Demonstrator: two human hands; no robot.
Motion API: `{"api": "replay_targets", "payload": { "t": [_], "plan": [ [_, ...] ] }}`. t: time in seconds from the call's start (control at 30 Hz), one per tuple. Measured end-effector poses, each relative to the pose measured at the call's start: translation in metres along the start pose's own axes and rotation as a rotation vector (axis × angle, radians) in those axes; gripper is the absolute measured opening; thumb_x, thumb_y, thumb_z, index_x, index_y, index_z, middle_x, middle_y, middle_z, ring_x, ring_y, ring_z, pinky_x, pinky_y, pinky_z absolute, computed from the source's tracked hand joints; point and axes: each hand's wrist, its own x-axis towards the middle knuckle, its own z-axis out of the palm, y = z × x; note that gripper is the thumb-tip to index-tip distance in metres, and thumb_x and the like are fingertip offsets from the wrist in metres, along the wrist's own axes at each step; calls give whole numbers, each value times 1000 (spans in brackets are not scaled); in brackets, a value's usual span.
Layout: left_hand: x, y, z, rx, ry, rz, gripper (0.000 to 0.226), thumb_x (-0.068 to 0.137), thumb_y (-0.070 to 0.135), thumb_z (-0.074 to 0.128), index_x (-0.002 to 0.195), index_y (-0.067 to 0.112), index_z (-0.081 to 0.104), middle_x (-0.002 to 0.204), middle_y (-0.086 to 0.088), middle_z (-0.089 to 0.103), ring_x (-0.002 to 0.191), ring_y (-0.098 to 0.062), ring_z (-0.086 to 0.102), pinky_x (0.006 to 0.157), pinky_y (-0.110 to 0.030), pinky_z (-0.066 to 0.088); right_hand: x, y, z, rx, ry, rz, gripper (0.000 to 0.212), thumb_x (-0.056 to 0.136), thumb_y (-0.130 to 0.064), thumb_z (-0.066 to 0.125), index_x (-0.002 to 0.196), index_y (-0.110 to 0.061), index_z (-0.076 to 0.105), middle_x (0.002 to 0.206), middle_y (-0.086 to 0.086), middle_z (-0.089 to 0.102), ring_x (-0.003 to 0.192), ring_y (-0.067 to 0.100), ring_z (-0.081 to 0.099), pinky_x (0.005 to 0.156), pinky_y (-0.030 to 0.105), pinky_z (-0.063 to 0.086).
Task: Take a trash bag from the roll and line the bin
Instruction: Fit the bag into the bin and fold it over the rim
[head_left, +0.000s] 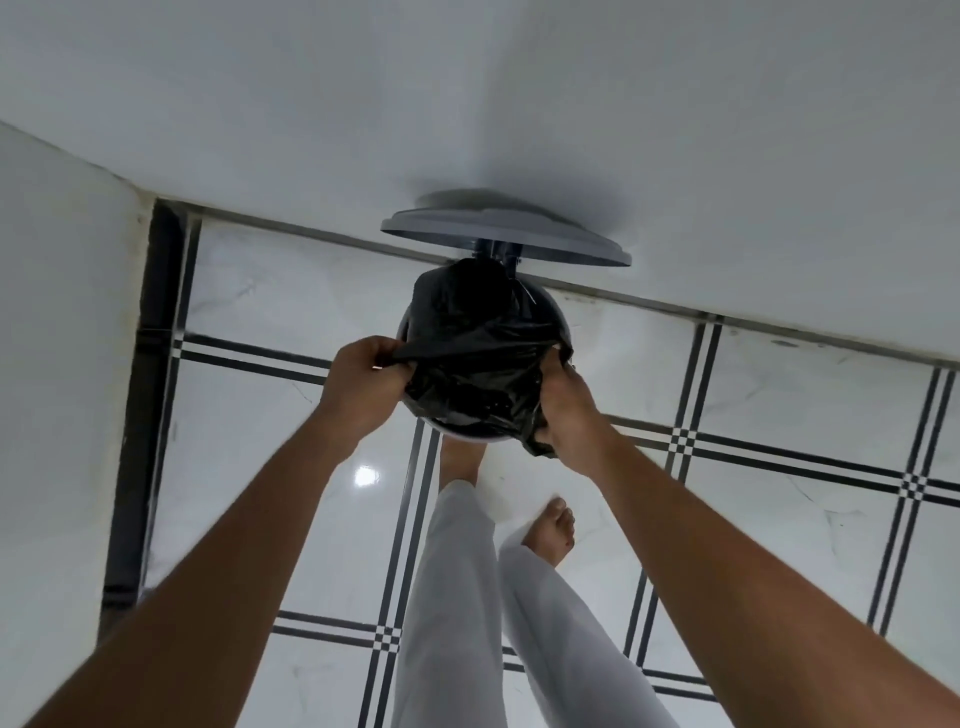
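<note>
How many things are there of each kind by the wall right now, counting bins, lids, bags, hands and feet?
Round grey pedal bin: 1
Grey disc-shaped plastic lid, raised: 1
Black crinkled plastic trash bag: 1
Bare hands gripping the bag's edge, left hand and right hand: 2
Bare feet, one at the bin's base, one behind: 2
Total: 7
</note>
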Motion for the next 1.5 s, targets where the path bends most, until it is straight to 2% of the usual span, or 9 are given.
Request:
{"api": "replay_targets", "payload": {
  "t": [0.17,0.37,0.67,0.77,0.87,0.97,1.07,1.2,1.5],
  "plan": [
    [49,-35,24,296,-92,-25,17,98,10,60,100,3,74,86,-12,73,77,-24,65,64,-29,46,43,19,32,-3,-73,233,79,106,-80,39,165,-28,45,156,12,64,140,40,63,118,64,51],
    [90,-47,43,564,-212,115,21,102,21,53,113,17,71,96,-6,73,93,-32,70,68,-29,51,67,30,55,-42,-191,306,56,115,-60,41,140,-15,64,128,16,78,119,39,75,108,65,59],
    [156,-22,57,620,-25,301,37,89,13,64,126,13,71,116,-19,77,104,-40,71,83,-36,55,136,-12,43,-44,101,-87,55,111,-64,45,154,-33,60,118,-5,73,126,33,70,117,56,53],
    [154,-20,44,555,77,409,23,83,9,69,105,16,73,103,-9,77,89,-30,71,78,-39,59,144,-21,23,-237,231,-289,30,100,-64,48,109,-51,73,112,-8,79,111,29,77,100,56,64],
    [145,-23,13,582,164,446,22,83,14,76,104,17,71,105,-6,75,91,-29,71,83,-44,60,148,-19,0,-249,341,-355,45,90,-73,44,87,-37,70,98,-6,80,95,29,80,88,59,67],
    [149,-21,-21,793,122,113,32,90,40,83,96,9,76,88,-7,82,78,-26,76,72,-38,62,144,-16,-14,-236,385,-365,47,91,-74,47,88,-33,70,95,-5,80,95,30,80,87,59,67],
    [151,-22,-40,257,-103,-284,33,103,31,74,98,-1,78,95,-17,85,72,-26,84,58,-33,68,134,-14,-17,-185,379,-335,43,94,-69,54,92,-29,71,98,0,80,97,31,80,85,58,68],
    [151,-33,-48,-399,-266,-320,37,111,21,54,144,9,68,126,-10,82,113,-27,81,100,-50,62,122,-11,-19,-91,381,-274,33,103,-49,63,108,-19,75,106,2,80,100,27,80,82,52,71],
    [130,-41,-25,-315,-449,-185,41,102,29,71,139,13,72,131,-8,80,122,-26,76,102,-44,63,92,8,-14,-135,389,-286,32,97,-59,69,104,-28,73,104,-5,80,101,20,78,98,52,65]
  ]
}}
